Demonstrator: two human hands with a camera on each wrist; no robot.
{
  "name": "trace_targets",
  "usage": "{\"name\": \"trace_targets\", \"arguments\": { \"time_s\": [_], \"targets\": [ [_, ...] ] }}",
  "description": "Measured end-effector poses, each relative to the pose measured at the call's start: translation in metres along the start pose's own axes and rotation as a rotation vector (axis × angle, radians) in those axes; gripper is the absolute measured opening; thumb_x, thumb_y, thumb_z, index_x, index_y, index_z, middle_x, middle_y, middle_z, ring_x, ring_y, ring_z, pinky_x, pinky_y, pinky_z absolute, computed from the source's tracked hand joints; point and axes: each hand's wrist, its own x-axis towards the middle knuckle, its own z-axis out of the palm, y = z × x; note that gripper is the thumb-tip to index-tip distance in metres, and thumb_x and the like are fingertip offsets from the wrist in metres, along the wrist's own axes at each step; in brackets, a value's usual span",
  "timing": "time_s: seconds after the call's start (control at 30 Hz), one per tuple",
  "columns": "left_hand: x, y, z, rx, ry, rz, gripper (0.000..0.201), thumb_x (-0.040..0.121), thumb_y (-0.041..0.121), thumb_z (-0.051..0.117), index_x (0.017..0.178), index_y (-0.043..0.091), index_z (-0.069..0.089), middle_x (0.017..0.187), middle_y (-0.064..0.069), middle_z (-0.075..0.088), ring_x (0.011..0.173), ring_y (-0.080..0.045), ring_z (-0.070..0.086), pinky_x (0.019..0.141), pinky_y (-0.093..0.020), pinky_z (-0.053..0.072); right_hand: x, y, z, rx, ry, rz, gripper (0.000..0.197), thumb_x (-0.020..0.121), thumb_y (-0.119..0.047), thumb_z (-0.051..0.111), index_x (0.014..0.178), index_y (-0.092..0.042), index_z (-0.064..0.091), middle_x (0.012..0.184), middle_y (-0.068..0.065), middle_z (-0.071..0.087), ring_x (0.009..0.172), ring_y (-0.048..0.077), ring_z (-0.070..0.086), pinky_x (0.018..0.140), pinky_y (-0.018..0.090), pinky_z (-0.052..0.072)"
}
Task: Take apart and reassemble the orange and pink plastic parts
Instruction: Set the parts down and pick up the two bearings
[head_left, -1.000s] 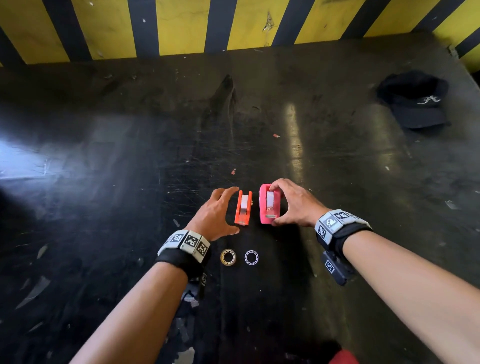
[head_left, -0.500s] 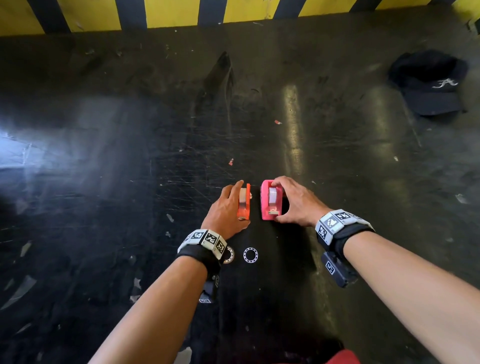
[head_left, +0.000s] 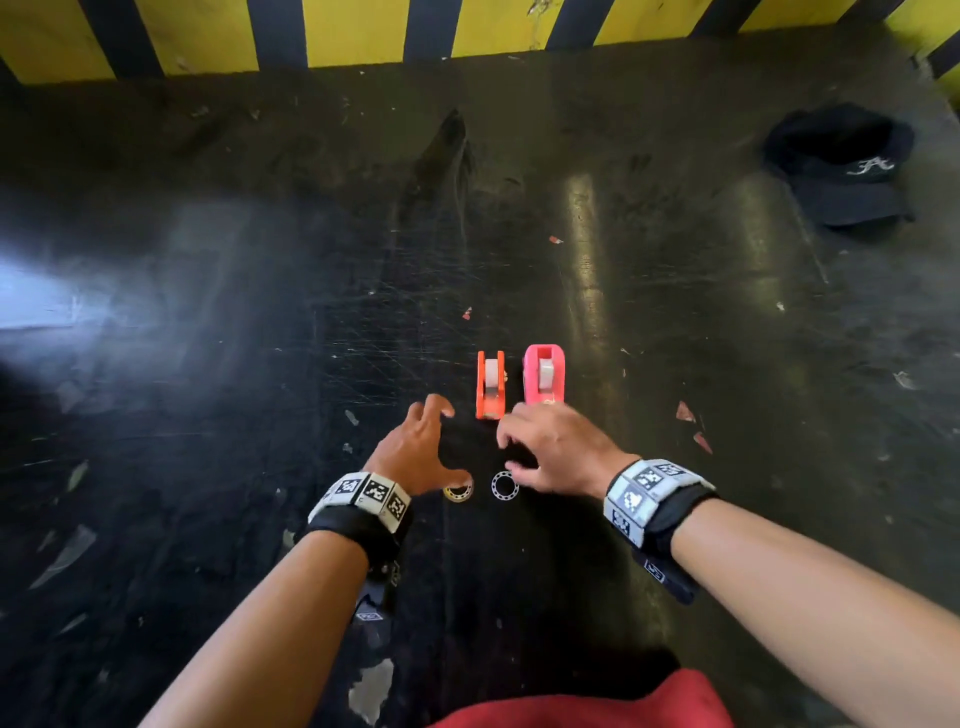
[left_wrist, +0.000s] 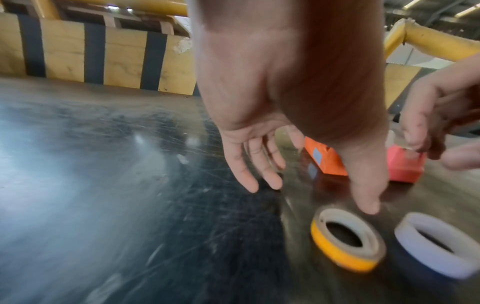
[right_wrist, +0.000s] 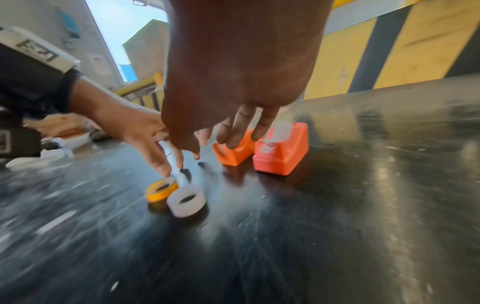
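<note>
While tape rolls (head_left: 482, 489) lie loose, both hands (head_left: 422, 452) spread, empty; dispensers (head_left: 490, 384) rollless.

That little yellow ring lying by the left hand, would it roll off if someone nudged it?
Probably not: the yellow ring lies flat on the dark table, so a nudge would likely slide it. Stood on edge, its round shape could roll. It looks small and thin-walled, so it is likely light for the left hand.
</note>
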Motion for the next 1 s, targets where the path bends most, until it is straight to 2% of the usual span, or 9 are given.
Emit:
{"name": "trace_targets", "arguments": {
  "time_s": [0.1,0.13,0.2,0.27,0.33,0.47,0.57,0.67,1.0],
  "targets": [
    [-0.02,-0.005,0.012,0.089,-0.084,0.037,0.082,0.066,0.043,0.093,0.132,0.028,0.046,0.13,-0.003,0.049,0.114,-0.025,0.063,0.101,-0.042,0.054,-0.001,-0.019,0.015,-0.044,-0.301,0.073,0.048,0.079,-0.033,0.08,0.121,-0.024,0.058,0.118,0.001,0.055,0.1,0.023,0.059,0.085,0.041,0.053],
    [-0.024,-0.006,0.017,0.106,-0.082,0.056,0.08,0.069,0.04,0.092,0.134,0.028,0.047,0.132,-0.003,0.049,0.116,-0.026,0.062,0.101,-0.041,0.054,-0.002,-0.022,0.021,-0.053,-0.37,0.111,0.054,0.079,-0.031,0.081,0.126,-0.025,0.055,0.124,0.002,0.051,0.105,0.023,0.057,0.087,0.041,0.053],
    [-0.03,-0.008,0.026,0.124,-0.058,0.087,0.071,0.077,0.034,0.088,0.137,0.027,0.05,0.134,-0.003,0.05,0.116,-0.026,0.064,0.101,-0.041,0.055,-0.002,-0.026,0.03,-0.042,-0.413,0.154,0.052,0.082,-0.024,0.08,0.126,-0.023,0.053,0.127,0.004,0.047,0.109,0.025,0.055,0.087,0.044,0.055],
    [-0.035,-0.01,0.031,0.12,-0.023,0.107,0.057,0.084,0.029,0.081,0.134,0.026,0.053,0.13,-0.003,0.054,0.112,-0.027,0.067,0.097,-0.04,0.057,-0.002,-0.029,0.035,-0.025,-0.374,0.161,0.039,0.086,-0.018,0.075,0.119,-0.02,0.055,0.12,0.006,0.048,0.106,0.029,0.059,0.084,0.048,0.055],
    [-0.036,-0.014,0.027,0.093,0.007,0.103,0.05,0.086,0.031,0.079,0.13,0.027,0.056,0.125,-0.002,0.057,0.108,-0.026,0.068,0.094,-0.042,0.058,0.003,-0.031,0.033,-0.017,-0.337,0.158,0.033,0.087,-0.018,0.073,0.115,-0.019,0.057,0.115,0.006,0.051,0.103,0.03,0.06,0.082,0.046,0.054],
    [-0.026,-0.025,-0.003,0.034,0.114,0.069,0.044,0.083,0.035,0.078,0.123,0.023,0.063,0.117,-0.005,0.063,0.104,-0.029,0.068,0.091,-0.047,0.058,0.035,-0.037,0.012,-0.061,-0.211,0.128,0.031,0.084,-0.025,0.073,0.112,-0.023,0.059,0.11,0.001,0.056,0.101,0.025,0.06,0.079,0.039,0.05],
    [-0.009,-0.034,-0.033,0.02,0.198,0.044,0.042,0.083,0.034,0.077,0.121,0.022,0.064,0.115,-0.006,0.064,0.102,-0.031,0.069,0.089,-0.049,0.057,0.071,-0.04,-0.005,-0.085,-0.124,0.143,0.034,0.085,-0.027,0.073,0.115,-0.024,0.06,0.111,0.0,0.06,0.104,0.026,0.06,0.084,0.041,0.049],
    [0.008,-0.039,-0.053,0.031,0.255,0.012,0.043,0.083,0.037,0.076,0.122,0.025,0.063,0.115,-0.004,0.064,0.1,-0.031,0.069,0.087,-0.048,0.058,0.107,-0.04,-0.014,-0.15,-0.111,0.196,0.037,0.086,-0.032,0.074,0.119,-0.024,0.058,0.116,0.0,0.064,0.109,0.027,0.06,0.093,0.046,0.046],
    [0.045,-0.052,-0.05,0.061,0.277,-0.09,0.049,0.088,0.041,0.074,0.13,0.024,0.056,0.122,-0.004,0.061,0.108,-0.029,0.066,0.086,-0.045,0.055,0.148,-0.032,0.007,-0.289,-0.165,0.226,0.04,0.087,-0.032,0.075,0.123,-0.025,0.059,0.118,-0.002,0.067,0.111,0.026,0.06,0.092,0.044,0.038]
  ]
}}
